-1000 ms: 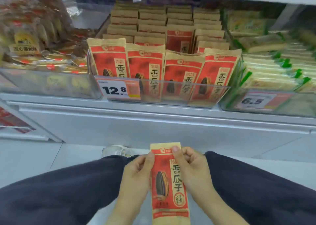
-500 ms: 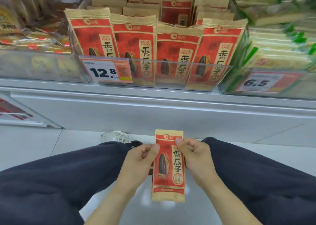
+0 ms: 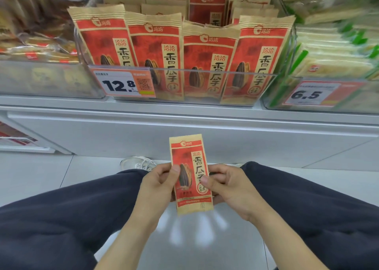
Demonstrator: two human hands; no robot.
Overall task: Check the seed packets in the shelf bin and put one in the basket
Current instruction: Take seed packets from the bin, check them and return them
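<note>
I hold one red and tan seed packet [image 3: 189, 157] upright between my knees, its printed front facing me. My left hand [image 3: 159, 185] pinches its left edge with the thumb on the front. My right hand [image 3: 227, 184] pinches its right edge the same way. On the shelf above stands a clear plastic bin [image 3: 205, 79] packed with several rows of the same seed packets [image 3: 158, 50], with a 12.8 price tag [image 3: 123, 84] on its front wall. No basket is in view.
A clear bin of brown snack bags [image 3: 37, 50] stands on the left, and a bin of green and cream packets [image 3: 332, 60] with a 6.5 tag on the right. Below runs the white shelf base [image 3: 184, 134]. My dark trouser legs and a white shoe [image 3: 137, 163] are on the pale floor.
My hands have slid down the packet from its top to its middle, so more of it stands above them. The camera has moved closer to the shelf bin.
</note>
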